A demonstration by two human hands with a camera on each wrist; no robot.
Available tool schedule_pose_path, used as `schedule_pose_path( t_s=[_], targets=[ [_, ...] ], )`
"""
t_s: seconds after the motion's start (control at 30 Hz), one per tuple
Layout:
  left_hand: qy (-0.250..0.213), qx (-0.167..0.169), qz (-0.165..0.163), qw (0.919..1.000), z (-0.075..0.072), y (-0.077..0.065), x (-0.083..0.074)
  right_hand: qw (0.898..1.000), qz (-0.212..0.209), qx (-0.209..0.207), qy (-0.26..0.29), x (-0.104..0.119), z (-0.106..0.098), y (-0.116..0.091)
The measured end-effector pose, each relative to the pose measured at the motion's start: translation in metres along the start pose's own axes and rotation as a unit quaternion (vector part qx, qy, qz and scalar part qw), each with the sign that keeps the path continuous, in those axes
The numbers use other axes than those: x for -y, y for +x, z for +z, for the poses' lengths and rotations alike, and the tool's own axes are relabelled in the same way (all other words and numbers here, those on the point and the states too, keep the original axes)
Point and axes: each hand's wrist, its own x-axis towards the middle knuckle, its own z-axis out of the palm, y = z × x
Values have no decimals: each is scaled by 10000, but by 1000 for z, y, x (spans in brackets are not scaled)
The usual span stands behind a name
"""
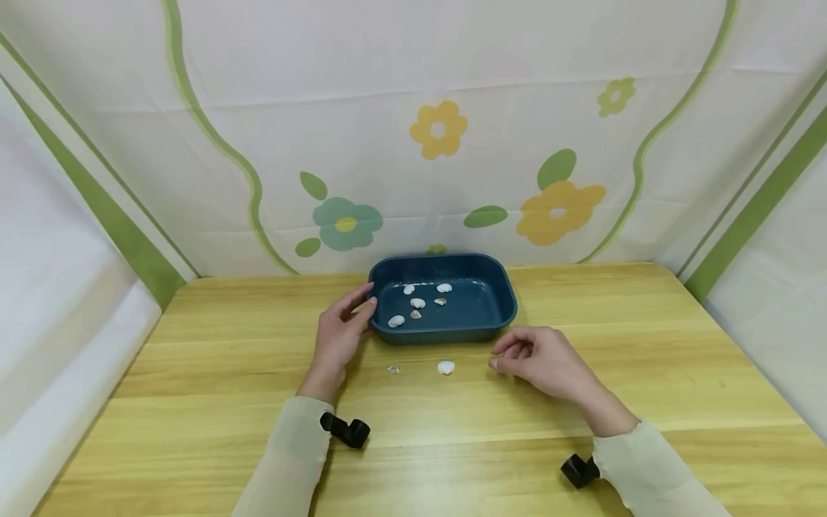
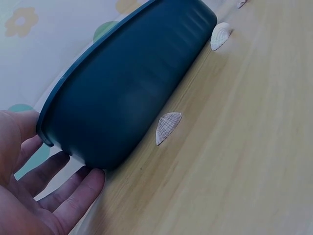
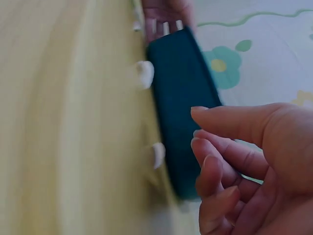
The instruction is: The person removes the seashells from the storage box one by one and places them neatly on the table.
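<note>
My left hand point(image 1: 338, 336) is at the left end of a dark blue rectangular dish point(image 1: 446, 335). Its thumb touches the rim, and the other fingers lie nearly straight against the end wall. Several small seashells point(image 1: 418, 304) lie inside the dish, mostly toward its left. In front of it on the table are a ribbed shell point(image 2: 168, 128) and a white shell point(image 1: 446, 368). My right hand point(image 1: 545, 362) hovers off the dish's front right corner, fingers loosely bent, with a gap between thumb and forefinger and nothing visible between them. Beside it sits another pale shell point(image 3: 157, 155), hidden in the head view.
The dish stands on a wood-grain table point(image 1: 465, 445), close to its back edge. Behind rises a white cloth point(image 1: 362, 129) printed with flowers and green lines. A black camera mount point(image 1: 347, 431) is on the left wrist, and another black mount point(image 1: 579, 470) on the right.
</note>
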Motion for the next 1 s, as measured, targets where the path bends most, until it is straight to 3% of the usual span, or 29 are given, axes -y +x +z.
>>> schedule_pose_path(
  t_s=[0.2,0.4,0.63,0.83,1.0],
  targets=[
    [21,0,42,10000,-2,-1,-1,9990,-389,185,149,22,-8,7],
    [18,-2,33,10000,-2,-2,-2,9981,-500,349,122,54,-11,33],
    [-16,5,32,10000,2,-3,-3,9971,114,690,303,65,-6,76],
    [9,-8,39,10000,3,-4,-2,9931,879,558,546,56,5,105],
    [61,-36,58,10000,1,-4,-2,9899,1113,379,787,52,14,118]
  ],
)
